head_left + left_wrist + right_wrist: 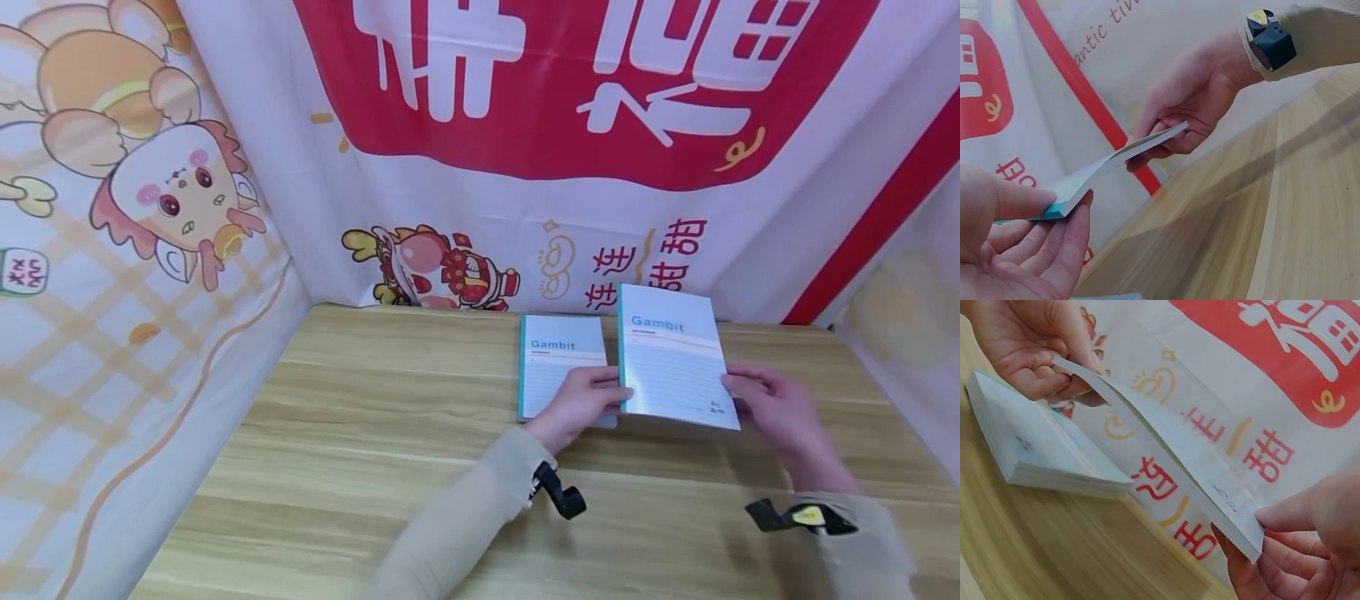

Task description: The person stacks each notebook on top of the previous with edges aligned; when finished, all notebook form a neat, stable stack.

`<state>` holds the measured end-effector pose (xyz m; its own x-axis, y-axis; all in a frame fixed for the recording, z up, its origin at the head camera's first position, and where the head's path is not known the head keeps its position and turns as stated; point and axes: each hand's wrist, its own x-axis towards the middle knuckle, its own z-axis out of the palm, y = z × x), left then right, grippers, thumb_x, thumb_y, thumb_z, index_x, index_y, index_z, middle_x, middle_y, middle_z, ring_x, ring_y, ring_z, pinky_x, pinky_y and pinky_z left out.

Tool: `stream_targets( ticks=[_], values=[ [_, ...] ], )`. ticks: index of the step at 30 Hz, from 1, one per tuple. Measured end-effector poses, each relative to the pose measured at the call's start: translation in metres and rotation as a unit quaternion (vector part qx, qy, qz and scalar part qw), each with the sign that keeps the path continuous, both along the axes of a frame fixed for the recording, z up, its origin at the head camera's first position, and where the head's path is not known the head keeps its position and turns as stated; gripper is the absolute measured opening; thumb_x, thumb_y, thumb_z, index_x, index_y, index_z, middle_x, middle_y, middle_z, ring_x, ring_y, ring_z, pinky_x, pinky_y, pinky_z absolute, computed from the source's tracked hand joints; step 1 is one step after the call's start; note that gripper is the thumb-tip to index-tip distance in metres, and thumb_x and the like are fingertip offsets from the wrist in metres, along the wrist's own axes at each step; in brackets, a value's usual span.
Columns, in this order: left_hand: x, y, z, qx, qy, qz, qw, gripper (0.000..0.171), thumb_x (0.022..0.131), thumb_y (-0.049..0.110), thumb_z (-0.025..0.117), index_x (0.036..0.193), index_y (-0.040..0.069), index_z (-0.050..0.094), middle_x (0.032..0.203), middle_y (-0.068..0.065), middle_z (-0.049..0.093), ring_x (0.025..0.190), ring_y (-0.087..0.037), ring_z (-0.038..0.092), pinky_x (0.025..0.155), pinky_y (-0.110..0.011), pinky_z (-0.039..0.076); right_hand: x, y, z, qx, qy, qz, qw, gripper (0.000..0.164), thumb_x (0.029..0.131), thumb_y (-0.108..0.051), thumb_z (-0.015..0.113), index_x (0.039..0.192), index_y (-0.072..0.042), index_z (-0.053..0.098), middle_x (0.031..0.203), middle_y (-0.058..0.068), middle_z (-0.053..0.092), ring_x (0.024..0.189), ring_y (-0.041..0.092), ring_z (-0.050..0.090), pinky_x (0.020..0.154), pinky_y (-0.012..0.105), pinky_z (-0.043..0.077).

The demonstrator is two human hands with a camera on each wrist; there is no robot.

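Note:
Both hands hold one thin notebook [671,358], white with a teal spine and the word Gambit on its cover, raised above the table. My left hand [581,402] pinches its spine edge near the lower corner, thumb on the cover and fingers underneath. The right hand [776,408] pinches the opposite edge near the lower corner. In the right wrist view the notebook [1172,456] bends slightly between the two hands. Beside it a stack of like notebooks [1041,437] lies on the table, partly behind my left hand and forearm in the head view [562,333].
The wood-grain table [360,417] runs back to a white curtain [480,192] with red printing. Another printed curtain [150,250] hangs along the left side. Each wrist wears a black strap [557,490].

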<state>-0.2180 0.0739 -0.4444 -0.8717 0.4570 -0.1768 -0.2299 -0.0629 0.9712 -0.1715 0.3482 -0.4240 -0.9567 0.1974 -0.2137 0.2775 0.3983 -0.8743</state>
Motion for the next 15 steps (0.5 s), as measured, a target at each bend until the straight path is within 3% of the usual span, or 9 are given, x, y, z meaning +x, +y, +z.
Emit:
stream_targets(
  ticks=[8, 15],
  values=[
    [-0.005, -0.032, -0.005, 0.009, 0.013, 0.001, 0.9999, 0.032, 0.097, 0.01, 0.07, 0.129, 0.008, 0.068, 0.111, 0.001, 0.073, 0.101, -0.017, 0.07, 0.086, -0.033, 0.059, -0.012, -0.028, 0.001, -0.008, -0.01, 0.015, 1.0, 0.075, 0.099, -0.056, 0.058, 0.153, -0.006, 0.043, 0.145, 0.022, 0.052, 0.114, 0.03, 0.06, 0.081, 0.027, 0.058],
    [-0.006, -0.06, -0.006, -0.002, 0.017, 0.012, 0.9998, 0.04, 0.098, 0.008, 0.069, 0.136, 0.0, 0.061, 0.117, -0.007, 0.072, 0.104, -0.02, 0.07, 0.087, -0.033, 0.059, -0.018, -0.053, -0.004, -0.04, 0.018, 0.034, 0.998, 0.066, 0.103, -0.045, 0.059, 0.151, -0.002, 0.044, 0.14, 0.023, 0.057, 0.103, 0.016, 0.067, 0.083, 0.031, 0.059]
  ],
)
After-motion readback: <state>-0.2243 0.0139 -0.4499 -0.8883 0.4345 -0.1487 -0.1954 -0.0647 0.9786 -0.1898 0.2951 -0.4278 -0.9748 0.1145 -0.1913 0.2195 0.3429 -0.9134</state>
